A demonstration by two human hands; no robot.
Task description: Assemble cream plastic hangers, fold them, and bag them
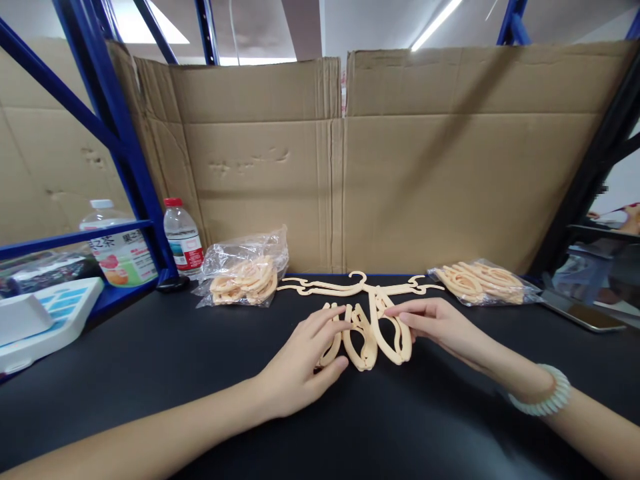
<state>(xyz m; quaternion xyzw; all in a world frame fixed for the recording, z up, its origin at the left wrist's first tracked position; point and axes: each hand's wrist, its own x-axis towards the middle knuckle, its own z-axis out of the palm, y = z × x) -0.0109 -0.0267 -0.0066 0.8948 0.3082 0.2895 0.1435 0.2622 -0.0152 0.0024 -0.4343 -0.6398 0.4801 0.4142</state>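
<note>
A peach plastic folding hanger (358,288) lies flat on the black table (150,360), its hook toward the cardboard wall and its looped arms (365,343) folded toward me. My left hand (305,363) rests on the left loops, fingers spread over them and thumb under one loop. Fingertips of my right hand (440,323) touch the right loop. A pale bead bracelet (547,393) circles my right wrist.
Two clear bags of the same hangers lie by the wall, one at left (245,273) and one at right (483,283). Two bottles (183,237) stand by a blue rack post (125,147). A white scale (40,320) sits far left, a phone (577,313) far right.
</note>
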